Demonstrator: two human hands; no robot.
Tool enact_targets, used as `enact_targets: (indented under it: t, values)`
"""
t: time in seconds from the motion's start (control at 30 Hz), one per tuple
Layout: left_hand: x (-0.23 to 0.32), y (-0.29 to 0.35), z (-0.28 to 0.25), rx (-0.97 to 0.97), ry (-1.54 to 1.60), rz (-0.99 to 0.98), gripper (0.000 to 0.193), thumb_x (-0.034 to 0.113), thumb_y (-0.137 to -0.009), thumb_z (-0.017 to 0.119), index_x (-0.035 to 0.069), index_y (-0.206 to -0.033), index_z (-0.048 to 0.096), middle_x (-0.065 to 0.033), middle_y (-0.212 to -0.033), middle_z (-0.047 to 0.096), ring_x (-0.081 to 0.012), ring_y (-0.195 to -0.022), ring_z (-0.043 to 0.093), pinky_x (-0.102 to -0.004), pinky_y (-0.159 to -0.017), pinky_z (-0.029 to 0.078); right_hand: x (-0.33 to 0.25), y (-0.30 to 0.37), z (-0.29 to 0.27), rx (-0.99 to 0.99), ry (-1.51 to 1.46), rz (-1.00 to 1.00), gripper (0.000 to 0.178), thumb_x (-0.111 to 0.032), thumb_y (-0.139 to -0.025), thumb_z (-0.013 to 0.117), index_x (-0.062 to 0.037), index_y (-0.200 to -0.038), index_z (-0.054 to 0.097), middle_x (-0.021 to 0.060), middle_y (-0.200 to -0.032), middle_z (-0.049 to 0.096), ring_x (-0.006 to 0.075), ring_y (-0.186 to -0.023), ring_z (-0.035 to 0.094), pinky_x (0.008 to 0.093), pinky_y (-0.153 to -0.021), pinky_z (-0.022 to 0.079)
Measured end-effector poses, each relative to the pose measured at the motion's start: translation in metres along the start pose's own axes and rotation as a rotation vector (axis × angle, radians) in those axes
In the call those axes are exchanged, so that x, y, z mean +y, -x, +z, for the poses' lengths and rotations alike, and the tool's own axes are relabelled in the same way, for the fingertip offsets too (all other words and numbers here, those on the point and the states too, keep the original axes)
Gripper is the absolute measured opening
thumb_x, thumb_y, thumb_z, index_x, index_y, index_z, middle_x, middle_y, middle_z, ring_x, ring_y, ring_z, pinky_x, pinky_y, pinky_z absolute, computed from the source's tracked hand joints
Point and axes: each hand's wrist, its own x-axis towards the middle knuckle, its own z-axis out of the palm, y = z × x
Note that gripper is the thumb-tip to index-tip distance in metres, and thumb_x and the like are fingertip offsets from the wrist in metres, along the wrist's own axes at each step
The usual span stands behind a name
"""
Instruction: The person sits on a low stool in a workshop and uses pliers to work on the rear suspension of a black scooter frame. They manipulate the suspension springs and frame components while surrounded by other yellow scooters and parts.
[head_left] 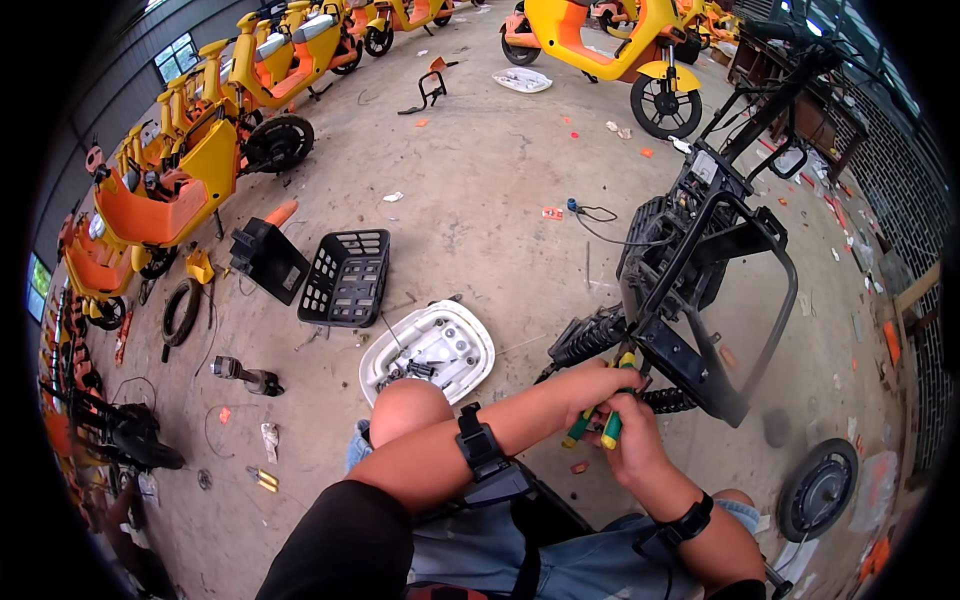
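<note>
Both my hands are closed together at the lower end of a stripped black scooter frame [690, 290]. Green-and-yellow handles of pliers [611, 431] stick out below and above my fingers; whether they belong to one pair or two I cannot tell. My left hand [597, 389] comes across from the left and wraps the handles from above. Against it, my right hand [637, 440] grips them from the right. The jaws and whatever they touch are hidden by my fingers and the frame. A black coil-spring shock absorber [585, 342] lies just beyond my left hand.
Left of the frame sits a white tray-like shell [478, 345] holding small metal parts. Beyond it are a black basket [345, 280] and a black box [270, 260]. A power tool [248, 377] lies farther left, a wheel [818, 488] at right. Yellow scooters [600, 35] stand behind.
</note>
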Motion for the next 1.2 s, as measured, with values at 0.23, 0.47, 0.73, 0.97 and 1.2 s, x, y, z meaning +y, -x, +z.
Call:
enact_targets:
  t: [0.23,0.47,0.73,0.97,1.2]
  values:
    - [-0.001,0.0,0.002,0.007,-0.02,0.032,0.045,0.029,-0.085,0.068,-0.003,-0.113,0.054,-0.0112,-0.096,0.062,-0.018,-0.078,0.062,-0.032,-0.061,0.052,0.001,0.0,0.002,0.046,0.059,-0.017,0.019,-0.026,-0.09,0.058,-0.0068,-0.092,0.061,0.0021,-0.085,0.062,0.0149,-0.079,0.062,0.0353,-0.072,0.053]
    - [-0.006,-0.001,0.007,0.08,-0.048,0.039,0.048,0.03,-0.086,0.068,-0.005,-0.114,0.053,-0.0124,-0.097,0.062,-0.0191,-0.082,0.063,-0.0343,-0.067,0.054,0.008,-0.003,-0.013,0.049,0.122,-0.034,0.018,-0.023,-0.091,0.061,-0.0065,-0.096,0.061,0.0014,-0.084,0.06,0.0141,-0.075,0.062,0.0308,-0.067,0.052]
    - [-0.019,-0.007,0.0,0.022,0.0,0.098,0.048,0.026,-0.087,0.066,-0.004,-0.122,0.05,-0.0122,-0.111,0.058,-0.0196,-0.103,0.058,-0.0332,-0.089,0.05,0.027,-0.011,-0.018,0.054,0.176,-0.163,0.031,-0.015,-0.088,0.063,-0.0018,-0.116,0.056,0.0025,-0.1,0.06,0.0095,-0.091,0.055,0.0262,-0.078,0.046]
    - [-0.033,-0.019,-0.007,-0.036,0.081,0.183,0.041,0.023,-0.09,0.064,-0.002,-0.121,0.051,-0.011,-0.109,0.06,-0.0199,-0.101,0.06,-0.0339,-0.089,0.05,0.032,-0.016,-0.023,0.07,0.45,-0.376,0.043,-0.032,-0.087,0.059,-0.0023,-0.117,0.057,0.0114,-0.096,0.062,0.0237,-0.081,0.062,0.0439,-0.056,0.053]
    - [-0.025,-0.009,0.01,0.033,0.109,0.154,0.039,0.025,-0.088,0.065,0.001,-0.118,0.054,-0.0113,-0.106,0.06,-0.0198,-0.097,0.061,-0.0352,-0.084,0.051,0.029,-0.016,-0.027,0.038,0.23,-0.239,0.041,-0.029,-0.088,0.059,-0.0047,-0.121,0.056,0.0089,-0.106,0.061,0.0224,-0.092,0.061,0.0415,-0.074,0.054]
